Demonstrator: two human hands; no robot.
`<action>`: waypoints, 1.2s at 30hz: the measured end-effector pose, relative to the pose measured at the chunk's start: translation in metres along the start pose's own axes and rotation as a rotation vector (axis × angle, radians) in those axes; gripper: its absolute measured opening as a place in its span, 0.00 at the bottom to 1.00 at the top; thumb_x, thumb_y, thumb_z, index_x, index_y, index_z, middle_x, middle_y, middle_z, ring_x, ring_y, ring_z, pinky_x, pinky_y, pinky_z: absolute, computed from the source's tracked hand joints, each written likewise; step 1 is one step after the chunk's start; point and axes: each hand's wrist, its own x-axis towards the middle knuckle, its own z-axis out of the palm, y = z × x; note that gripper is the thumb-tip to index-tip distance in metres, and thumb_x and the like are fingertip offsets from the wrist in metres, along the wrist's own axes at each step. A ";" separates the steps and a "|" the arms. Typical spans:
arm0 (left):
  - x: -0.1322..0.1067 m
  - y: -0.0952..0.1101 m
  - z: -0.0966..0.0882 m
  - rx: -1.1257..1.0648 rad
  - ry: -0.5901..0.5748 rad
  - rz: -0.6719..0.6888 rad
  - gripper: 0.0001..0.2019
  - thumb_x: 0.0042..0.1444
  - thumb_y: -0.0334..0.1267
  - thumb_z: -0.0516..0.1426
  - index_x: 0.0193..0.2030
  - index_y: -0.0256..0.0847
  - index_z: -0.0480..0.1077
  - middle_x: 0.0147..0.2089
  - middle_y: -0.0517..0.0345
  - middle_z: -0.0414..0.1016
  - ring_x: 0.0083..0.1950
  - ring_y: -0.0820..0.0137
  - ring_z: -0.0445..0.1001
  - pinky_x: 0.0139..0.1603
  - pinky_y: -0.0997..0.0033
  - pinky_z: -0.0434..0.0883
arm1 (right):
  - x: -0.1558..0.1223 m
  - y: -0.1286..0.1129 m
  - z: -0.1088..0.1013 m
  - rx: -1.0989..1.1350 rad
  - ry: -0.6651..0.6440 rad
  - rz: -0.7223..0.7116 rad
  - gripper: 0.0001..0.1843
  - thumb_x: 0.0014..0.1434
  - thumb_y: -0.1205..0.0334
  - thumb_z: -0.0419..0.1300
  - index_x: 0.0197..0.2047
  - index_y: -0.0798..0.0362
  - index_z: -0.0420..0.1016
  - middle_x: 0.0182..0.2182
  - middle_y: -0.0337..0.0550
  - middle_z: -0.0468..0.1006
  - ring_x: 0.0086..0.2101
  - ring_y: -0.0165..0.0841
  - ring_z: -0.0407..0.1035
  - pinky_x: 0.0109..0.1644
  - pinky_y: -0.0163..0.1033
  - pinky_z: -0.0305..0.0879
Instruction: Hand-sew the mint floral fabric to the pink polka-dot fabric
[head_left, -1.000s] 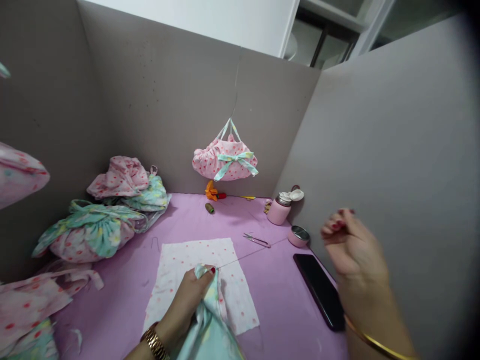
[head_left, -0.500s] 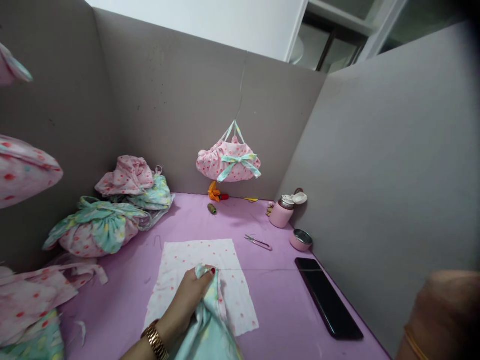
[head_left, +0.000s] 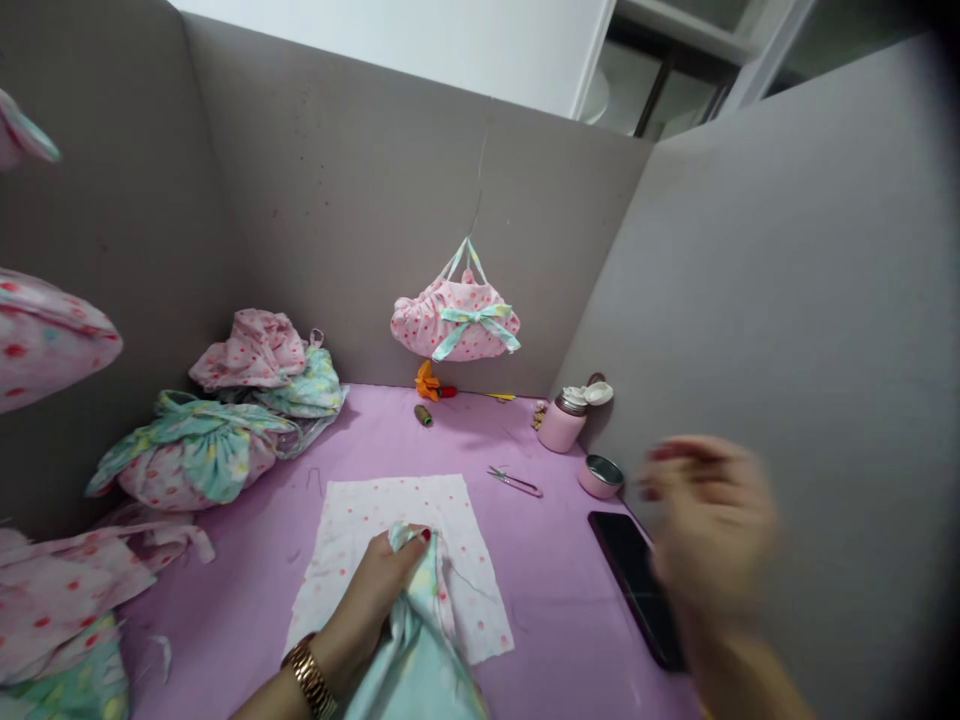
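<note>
My left hand (head_left: 390, 572) is closed on a mint-green cloth (head_left: 420, 655) with yellow and pink prints, the thumb pressing its top edge. A strip of pale pink fabric shows along the cloth's right edge. From there a loose thread (head_left: 469, 580) trails over a white dotted fabric piece (head_left: 420, 495) lying flat underneath. Off to the right, my right hand (head_left: 709, 520) is raised above a black phone (head_left: 630, 570) and smeared by motion. Its thumb and fingertips are drawn together in a pinch; whatever lies between them is too blurred to make out.
Thread snips (head_left: 517, 482), a pink jar (head_left: 562, 425) and its pink cup (head_left: 600, 478) lie toward the right wall. A thread spool (head_left: 424, 415) sits near the back. Sewn cloth bundles (head_left: 202, 455) pile up at left. A pink pouch (head_left: 465, 325) hangs in front of the back panel.
My right hand has swung from the far right edge inward and up, over the phone. The thread, stretched straight before, now hangs slack. My left hand keeps its hold on the cloth.
</note>
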 end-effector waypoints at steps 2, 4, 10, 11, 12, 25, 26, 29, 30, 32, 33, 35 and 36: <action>0.001 -0.002 0.001 -0.009 -0.011 -0.016 0.12 0.51 0.45 0.58 0.28 0.37 0.68 0.22 0.64 0.66 0.23 0.73 0.63 0.26 0.76 0.60 | -0.017 0.030 0.023 -0.159 -0.336 0.211 0.05 0.50 0.62 0.62 0.32 0.53 0.72 0.22 0.36 0.68 0.21 0.26 0.58 0.23 0.31 0.54; 0.002 -0.004 0.001 -0.007 -0.032 -0.027 0.12 0.50 0.45 0.58 0.28 0.36 0.69 0.22 0.63 0.68 0.24 0.72 0.64 0.27 0.76 0.61 | -0.038 0.061 0.043 -0.147 -0.618 0.413 0.08 0.49 0.60 0.62 0.32 0.55 0.72 0.20 0.34 0.65 0.19 0.25 0.54 0.21 0.31 0.50; 0.005 -0.007 -0.001 0.045 -0.048 -0.002 0.12 0.48 0.45 0.60 0.31 0.35 0.73 0.26 0.59 0.74 0.30 0.68 0.69 0.33 0.73 0.65 | -0.079 0.109 0.064 -0.170 -0.795 0.627 0.13 0.48 0.54 0.62 0.27 0.56 0.68 0.14 0.30 0.57 0.17 0.23 0.47 0.19 0.30 0.40; 0.006 -0.007 -0.002 0.058 -0.040 -0.007 0.12 0.48 0.44 0.60 0.30 0.36 0.73 0.26 0.59 0.73 0.30 0.68 0.68 0.33 0.73 0.65 | -0.080 0.110 0.063 -0.173 -0.794 0.641 0.13 0.48 0.54 0.63 0.26 0.56 0.68 0.14 0.30 0.57 0.17 0.23 0.47 0.19 0.30 0.40; 0.008 -0.008 -0.003 0.075 -0.030 -0.012 0.11 0.48 0.44 0.60 0.29 0.36 0.73 0.26 0.60 0.73 0.29 0.68 0.67 0.32 0.73 0.65 | -0.081 0.110 0.062 -0.171 -0.793 0.652 0.13 0.48 0.55 0.63 0.25 0.55 0.67 0.14 0.31 0.57 0.17 0.23 0.47 0.19 0.30 0.40; 0.005 -0.004 -0.001 0.053 -0.009 -0.098 0.11 0.49 0.44 0.60 0.28 0.36 0.70 0.25 0.62 0.69 0.28 0.71 0.65 0.31 0.75 0.64 | -0.080 0.106 0.048 -0.188 -0.714 0.348 0.07 0.60 0.61 0.52 0.34 0.55 0.68 0.25 0.36 0.66 0.25 0.27 0.59 0.29 0.31 0.55; 0.004 -0.004 -0.001 0.059 -0.007 -0.089 0.11 0.49 0.44 0.59 0.28 0.37 0.70 0.25 0.62 0.69 0.28 0.71 0.65 0.31 0.75 0.64 | -0.078 0.105 0.047 -0.221 -0.716 0.310 0.07 0.60 0.63 0.52 0.33 0.55 0.68 0.25 0.37 0.67 0.26 0.27 0.60 0.29 0.31 0.56; 0.004 -0.004 -0.001 0.056 -0.037 -0.073 0.11 0.50 0.43 0.59 0.27 0.36 0.71 0.25 0.61 0.71 0.28 0.71 0.66 0.30 0.75 0.64 | -0.078 0.099 0.046 -0.311 -0.782 0.229 0.08 0.59 0.67 0.52 0.33 0.54 0.72 0.25 0.37 0.72 0.25 0.28 0.65 0.29 0.30 0.57; 0.004 -0.004 -0.001 0.046 -0.045 -0.072 0.11 0.50 0.43 0.59 0.28 0.36 0.72 0.25 0.61 0.71 0.28 0.70 0.66 0.30 0.75 0.64 | -0.079 0.097 0.046 -0.325 -0.811 0.213 0.09 0.58 0.68 0.53 0.33 0.54 0.74 0.25 0.37 0.74 0.26 0.28 0.67 0.30 0.30 0.59; 0.005 -0.004 0.000 0.029 -0.048 -0.071 0.10 0.51 0.42 0.59 0.29 0.36 0.73 0.26 0.60 0.73 0.29 0.70 0.67 0.31 0.75 0.65 | -0.081 0.096 0.046 -0.332 -0.844 0.191 0.11 0.57 0.70 0.53 0.33 0.52 0.77 0.28 0.38 0.78 0.29 0.29 0.70 0.33 0.31 0.61; 0.005 -0.005 0.000 0.023 -0.046 -0.068 0.09 0.51 0.42 0.59 0.30 0.36 0.73 0.26 0.60 0.73 0.30 0.70 0.68 0.32 0.75 0.65 | -0.082 0.095 0.046 -0.331 -0.844 0.184 0.11 0.57 0.71 0.54 0.34 0.52 0.77 0.29 0.38 0.79 0.30 0.30 0.71 0.34 0.31 0.62; 0.006 -0.005 0.000 0.015 -0.043 -0.071 0.09 0.51 0.41 0.59 0.32 0.36 0.74 0.27 0.59 0.74 0.30 0.69 0.69 0.33 0.74 0.66 | -0.083 0.095 0.046 -0.339 -0.835 0.175 0.12 0.57 0.71 0.54 0.35 0.51 0.78 0.30 0.38 0.79 0.31 0.30 0.72 0.35 0.31 0.63; 0.006 -0.006 -0.001 0.009 -0.047 -0.073 0.09 0.51 0.41 0.59 0.32 0.36 0.74 0.27 0.59 0.75 0.30 0.69 0.69 0.33 0.74 0.66 | -0.083 0.096 0.046 -0.347 -0.833 0.170 0.12 0.57 0.71 0.54 0.35 0.51 0.78 0.30 0.38 0.80 0.31 0.31 0.73 0.35 0.31 0.63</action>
